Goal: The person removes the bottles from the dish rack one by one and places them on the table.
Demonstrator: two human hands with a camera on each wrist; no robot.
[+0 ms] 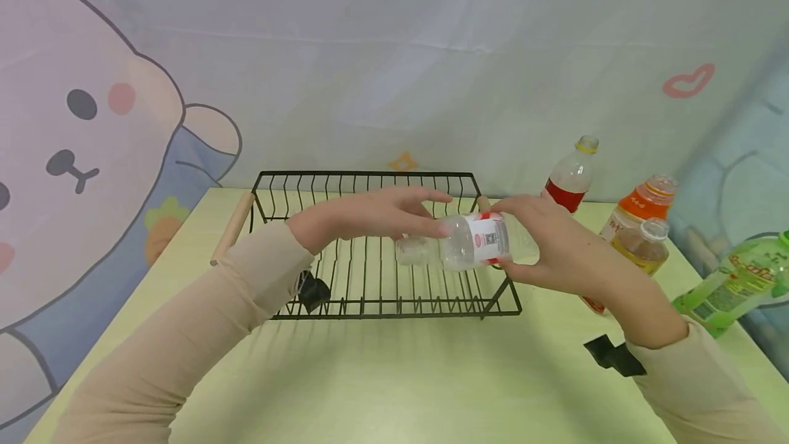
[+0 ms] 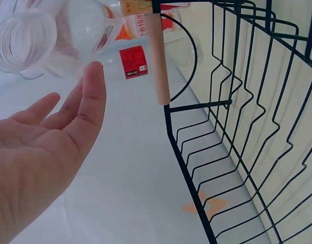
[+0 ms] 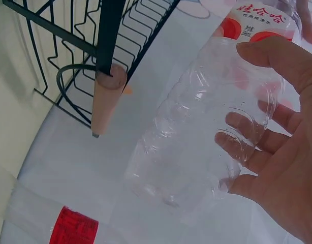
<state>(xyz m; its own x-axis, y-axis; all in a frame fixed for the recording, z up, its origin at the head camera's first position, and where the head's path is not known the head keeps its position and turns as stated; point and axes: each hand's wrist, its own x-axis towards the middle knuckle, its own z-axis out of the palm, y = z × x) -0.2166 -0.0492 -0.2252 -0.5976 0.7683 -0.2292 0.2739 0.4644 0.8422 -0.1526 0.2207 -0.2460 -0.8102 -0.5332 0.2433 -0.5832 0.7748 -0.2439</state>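
Note:
My right hand (image 1: 555,245) grips a clear plastic bottle (image 1: 459,242) with a white and red label, fingers and thumb curled round its body in the right wrist view. The bottle lies sideways in the air above the rack, its uncapped mouth toward the left. My left hand (image 1: 376,214) is beside the neck end, fingers extended and thumb at the bottle's shoulder in the head view. From the left wrist, its relaxed fingers (image 2: 94,89) show close to the bottle. Below both hands stands a black wire rack (image 1: 370,173) with wooden handles (image 1: 234,225).
To the right of the rack stand a red-labelled bottle (image 1: 564,194), an orange-labelled bottle (image 1: 647,201) and a small bottle with a yellow label (image 1: 641,249). A green bottle (image 1: 733,286) leans at the table's right edge. A printed cloth (image 1: 394,88) hangs behind the table (image 1: 394,382).

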